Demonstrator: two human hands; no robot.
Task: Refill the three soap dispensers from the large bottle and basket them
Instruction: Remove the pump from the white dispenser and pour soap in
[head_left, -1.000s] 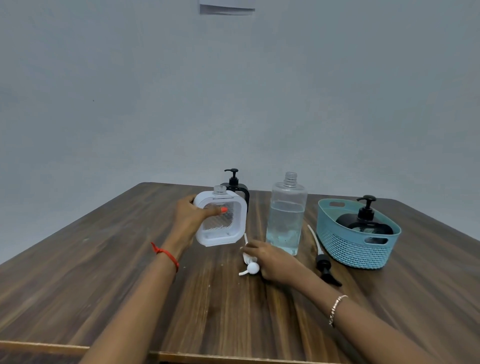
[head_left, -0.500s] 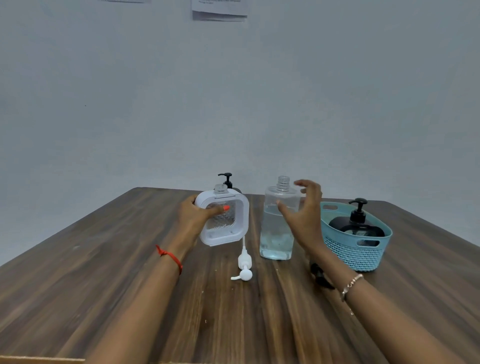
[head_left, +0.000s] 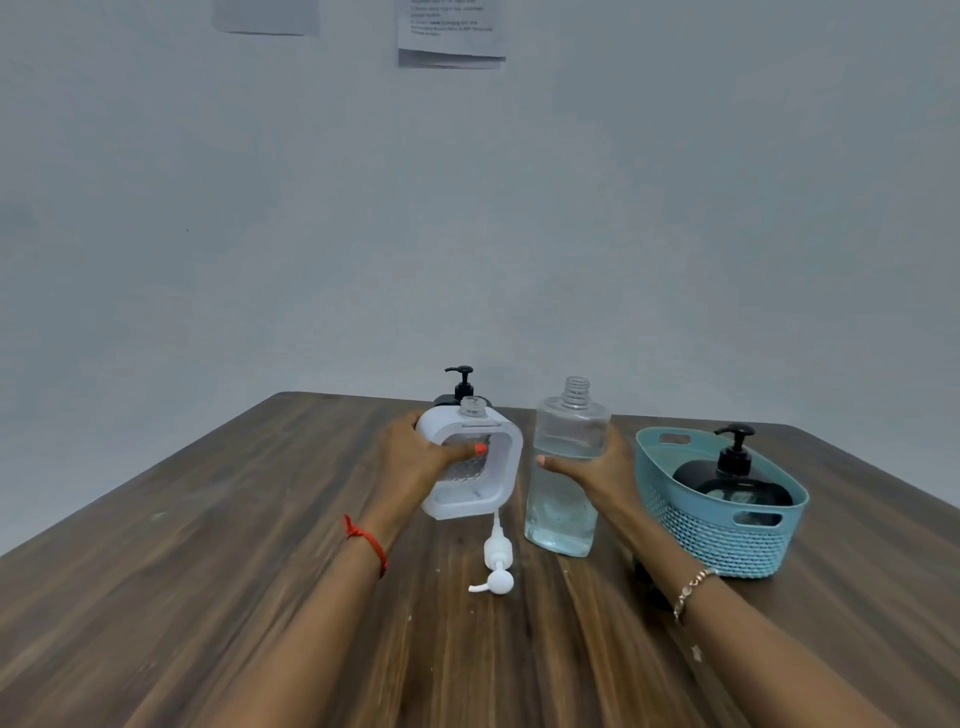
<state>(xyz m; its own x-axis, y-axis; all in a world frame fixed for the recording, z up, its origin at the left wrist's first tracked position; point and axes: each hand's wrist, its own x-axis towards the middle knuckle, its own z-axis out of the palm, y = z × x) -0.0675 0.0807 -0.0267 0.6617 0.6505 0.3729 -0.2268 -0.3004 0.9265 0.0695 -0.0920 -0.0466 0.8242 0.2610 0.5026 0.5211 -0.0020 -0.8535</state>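
Table (head_left: 208, 597) of dark wood, far edge against a pale wall (head_left: 467, 234) with paper sheets (head_left: 451, 36) pinned high up. Blue basket (head_left: 727, 545) near the right edge, holding a black dispenser (head_left: 732, 480) with its pump nozzle pointing left. Large bottle (head_left: 563, 514) upright just left of the basket, long axis vertical, uncapped neck pointing up, clear liquid filling most of it. Right hand (head_left: 597, 470) clamped around the bottle's middle, thumb across the near face, fingers hidden behind. White dispenser (head_left: 475, 462) just left of the bottle, standing on the table with its open neck up and tipped slightly right. Left hand (head_left: 415, 457) gripping its upper left corner, thumb pressed on the front. Second black dispenser (head_left: 461, 389) upright behind the white one, toward the far edge, mostly hidden, nozzle pointing left. White pump (head_left: 497, 558) lying flat near the table's middle, tube pointing away toward the white dispenser, head nearest the camera.
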